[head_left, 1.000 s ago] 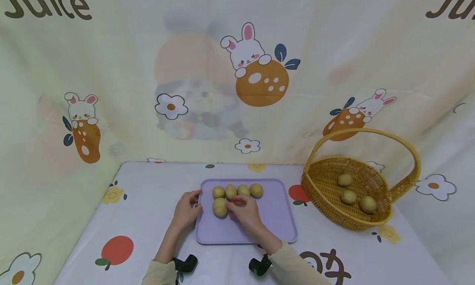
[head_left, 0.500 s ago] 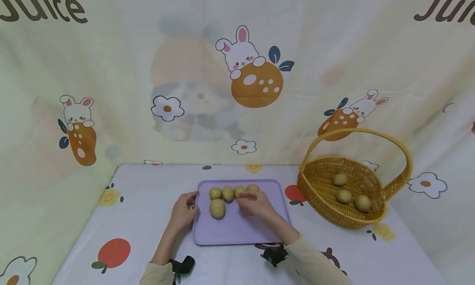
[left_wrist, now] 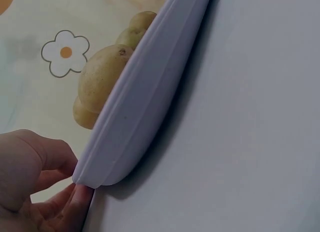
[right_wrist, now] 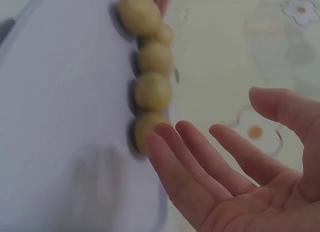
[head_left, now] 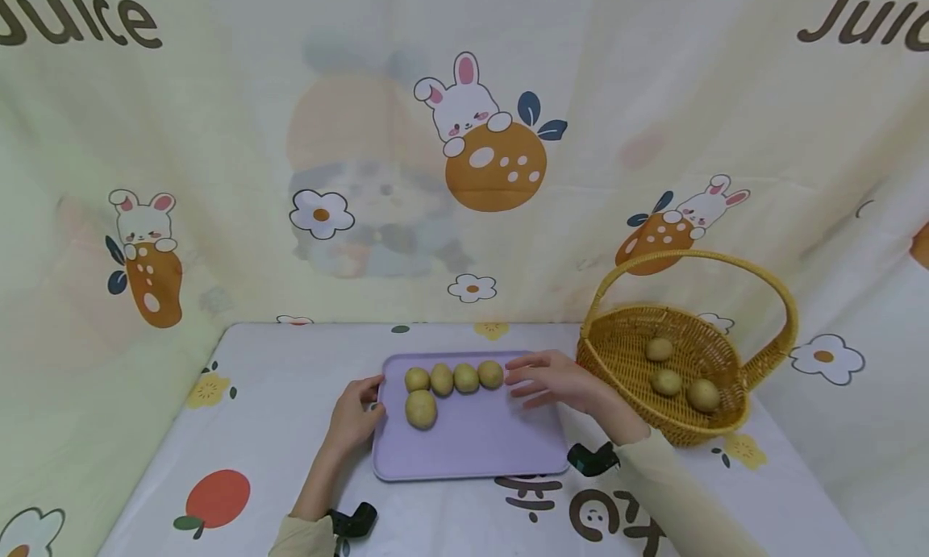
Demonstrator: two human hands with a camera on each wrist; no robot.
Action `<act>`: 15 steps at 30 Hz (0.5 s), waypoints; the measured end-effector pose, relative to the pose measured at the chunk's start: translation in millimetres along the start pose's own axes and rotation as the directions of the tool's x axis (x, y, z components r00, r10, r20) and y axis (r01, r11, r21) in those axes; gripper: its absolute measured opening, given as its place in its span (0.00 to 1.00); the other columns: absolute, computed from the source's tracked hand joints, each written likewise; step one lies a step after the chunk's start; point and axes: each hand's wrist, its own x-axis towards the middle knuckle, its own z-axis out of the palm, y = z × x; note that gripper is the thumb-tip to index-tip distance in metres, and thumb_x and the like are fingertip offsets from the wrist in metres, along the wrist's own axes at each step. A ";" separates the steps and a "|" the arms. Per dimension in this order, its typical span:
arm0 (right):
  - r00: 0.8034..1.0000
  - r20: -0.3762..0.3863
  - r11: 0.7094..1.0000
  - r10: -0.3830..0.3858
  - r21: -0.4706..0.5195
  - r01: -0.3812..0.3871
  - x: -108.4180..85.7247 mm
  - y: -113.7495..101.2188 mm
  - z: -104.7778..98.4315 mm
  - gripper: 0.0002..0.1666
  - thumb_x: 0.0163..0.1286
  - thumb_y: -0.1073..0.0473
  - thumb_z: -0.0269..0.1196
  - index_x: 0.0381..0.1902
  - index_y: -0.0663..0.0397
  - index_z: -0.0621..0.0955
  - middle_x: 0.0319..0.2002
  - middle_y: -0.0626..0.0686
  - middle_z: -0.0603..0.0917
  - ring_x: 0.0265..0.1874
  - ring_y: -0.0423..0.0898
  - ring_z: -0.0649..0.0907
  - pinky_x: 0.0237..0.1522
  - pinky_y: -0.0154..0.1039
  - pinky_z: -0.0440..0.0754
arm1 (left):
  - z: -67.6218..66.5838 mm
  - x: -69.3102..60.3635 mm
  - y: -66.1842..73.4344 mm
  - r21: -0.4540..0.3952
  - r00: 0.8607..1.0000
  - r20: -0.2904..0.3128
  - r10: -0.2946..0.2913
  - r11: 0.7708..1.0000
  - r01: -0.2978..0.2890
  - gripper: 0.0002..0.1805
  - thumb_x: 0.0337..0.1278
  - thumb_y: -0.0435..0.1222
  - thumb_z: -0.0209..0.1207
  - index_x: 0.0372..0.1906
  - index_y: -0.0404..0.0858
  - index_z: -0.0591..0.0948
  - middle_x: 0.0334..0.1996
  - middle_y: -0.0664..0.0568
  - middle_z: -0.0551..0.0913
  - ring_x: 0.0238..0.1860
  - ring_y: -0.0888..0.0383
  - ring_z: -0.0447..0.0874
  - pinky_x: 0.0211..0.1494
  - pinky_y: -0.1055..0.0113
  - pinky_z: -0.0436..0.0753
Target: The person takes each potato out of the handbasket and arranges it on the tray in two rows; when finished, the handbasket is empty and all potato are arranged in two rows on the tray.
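Observation:
On the lilac tray [head_left: 493, 440] [left_wrist: 145, 101] lie several potatoes: a row along the far side, with a bigger one [head_left: 421, 409] [left_wrist: 103, 77] in front of the row's left end. My left hand [head_left: 354, 418] [left_wrist: 42, 179] grips the tray's left edge, its fingers curled at the rim. Over the tray's right side, my right hand [head_left: 562, 384] [right_wrist: 240, 177] is spread and empty. Its fingertips are close to the rightmost potato [head_left: 490, 374]; in the right wrist view they overlap it, and contact cannot be told.
At the right stands a wicker basket [head_left: 631, 394] with a tall handle, holding three potatoes [head_left: 703, 396]. A patterned cloth covers the table, and a printed curtain [head_left: 363, 122] hangs behind it. Both wrists wear small black devices [head_left: 353, 521].
My right hand has moved rightward, away from the big potato and across the row, and its fingers have spread. The left hand has stayed at the tray's edge. The head view has shifted slightly.

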 end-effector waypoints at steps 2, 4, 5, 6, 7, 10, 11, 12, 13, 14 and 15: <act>1.000 -0.006 1.000 -0.001 -0.021 0.001 -2.6 -1.2 -11.3 0.27 0.73 0.57 0.57 0.63 0.72 0.72 0.54 0.67 0.81 0.55 0.66 0.79 0.50 0.54 0.81 | -0.6 -0.4 0.0 0.001 1.000 0.003 -0.001 1.000 0.001 0.29 0.44 0.23 0.60 0.59 0.29 0.79 0.46 0.39 0.80 0.44 0.46 0.83 0.52 0.49 0.76; 1.000 -0.021 1.000 -0.002 -0.028 0.001 -6.1 -2.7 -21.9 0.27 0.74 0.57 0.57 0.62 0.71 0.72 0.53 0.66 0.82 0.55 0.65 0.80 0.50 0.54 0.81 | -1.1 -0.6 0.2 0.002 1.000 0.003 -0.002 1.000 0.002 0.29 0.44 0.23 0.60 0.59 0.29 0.79 0.46 0.39 0.80 0.44 0.46 0.83 0.52 0.49 0.76; 1.000 -0.030 1.000 -0.002 -0.026 0.001 -8.2 -3.6 -26.8 0.27 0.74 0.58 0.57 0.63 0.72 0.72 0.52 0.65 0.83 0.54 0.65 0.80 0.50 0.54 0.81 | -1.0 -0.6 0.3 0.003 1.000 0.003 -0.004 1.000 0.004 0.29 0.44 0.23 0.60 0.59 0.29 0.79 0.46 0.39 0.80 0.44 0.46 0.83 0.52 0.50 0.76; 0.999 -0.045 0.999 -0.004 -0.032 0.003 -10.4 -4.3 -31.7 0.27 0.74 0.58 0.57 0.63 0.72 0.72 0.51 0.64 0.83 0.54 0.65 0.81 0.50 0.55 0.81 | -0.8 -0.6 0.5 0.005 1.000 0.002 -0.004 1.000 0.004 0.29 0.44 0.23 0.60 0.59 0.29 0.79 0.46 0.39 0.80 0.44 0.46 0.83 0.52 0.50 0.76; 0.998 -0.061 0.999 -0.009 -0.035 0.006 -12.9 -5.2 -36.5 0.27 0.74 0.58 0.57 0.63 0.73 0.72 0.51 0.64 0.83 0.54 0.64 0.81 0.51 0.55 0.80 | -0.6 -0.5 0.8 0.004 1.000 0.001 -0.004 1.000 0.004 0.29 0.44 0.23 0.60 0.59 0.29 0.79 0.46 0.39 0.80 0.44 0.46 0.83 0.53 0.49 0.76; 0.994 -0.108 0.999 -0.015 -0.047 0.010 -19.8 -6.9 -51.1 0.28 0.74 0.57 0.56 0.64 0.73 0.71 0.52 0.63 0.83 0.52 0.62 0.82 0.52 0.55 0.80 | -0.2 0.0 1.4 0.002 1.000 0.000 0.000 1.000 0.000 0.29 0.44 0.23 0.60 0.59 0.29 0.79 0.45 0.39 0.80 0.44 0.46 0.83 0.53 0.49 0.76; 0.993 -0.116 0.999 -0.018 -0.051 0.012 -21.8 -6.9 -56.2 0.29 0.75 0.56 0.56 0.64 0.74 0.70 0.52 0.63 0.83 0.52 0.62 0.82 0.52 0.54 0.80 | -0.1 0.3 1.3 0.002 1.000 0.000 0.000 1.000 0.000 0.29 0.44 0.23 0.60 0.58 0.29 0.79 0.45 0.39 0.80 0.44 0.46 0.83 0.53 0.49 0.76; 0.992 -0.123 0.998 -0.023 -0.059 0.016 -23.8 -6.9 -61.2 0.29 0.75 0.56 0.56 0.64 0.74 0.70 0.52 0.63 0.82 0.51 0.61 0.83 0.52 0.54 0.80 | -0.1 0.3 1.4 0.001 1.000 -0.002 0.001 1.000 -0.001 0.29 0.44 0.23 0.60 0.58 0.29 0.79 0.45 0.38 0.80 0.44 0.45 0.83 0.53 0.48 0.76; 0.992 -0.125 0.998 -0.025 -0.061 0.017 -26.1 -6.7 -65.8 0.29 0.75 0.56 0.55 0.65 0.75 0.69 0.52 0.63 0.82 0.51 0.60 0.83 0.52 0.53 0.80 | -0.2 0.4 1.6 0.001 1.000 0.000 -0.002 1.000 0.002 0.29 0.44 0.24 0.60 0.59 0.29 0.79 0.46 0.38 0.80 0.44 0.45 0.83 0.53 0.48 0.76; 0.992 -0.125 0.998 -0.026 -0.062 0.018 -28.5 -6.6 -70.3 0.30 0.75 0.57 0.55 0.65 0.75 0.68 0.52 0.63 0.82 0.51 0.59 0.83 0.53 0.52 0.80 | -0.3 0.4 1.5 0.002 1.000 0.000 -0.007 1.000 0.007 0.29 0.44 0.24 0.60 0.59 0.29 0.79 0.46 0.39 0.80 0.44 0.46 0.83 0.53 0.48 0.76; 0.992 -0.124 0.998 -0.028 -0.060 0.021 -31.0 -6.5 -74.5 0.30 0.76 0.57 0.55 0.65 0.76 0.67 0.52 0.63 0.82 0.50 0.58 0.83 0.53 0.53 0.79 | -0.4 0.4 1.6 0.003 1.000 0.000 -0.011 1.000 0.011 0.29 0.44 0.24 0.60 0.59 0.29 0.79 0.46 0.39 0.80 0.44 0.46 0.83 0.53 0.49 0.76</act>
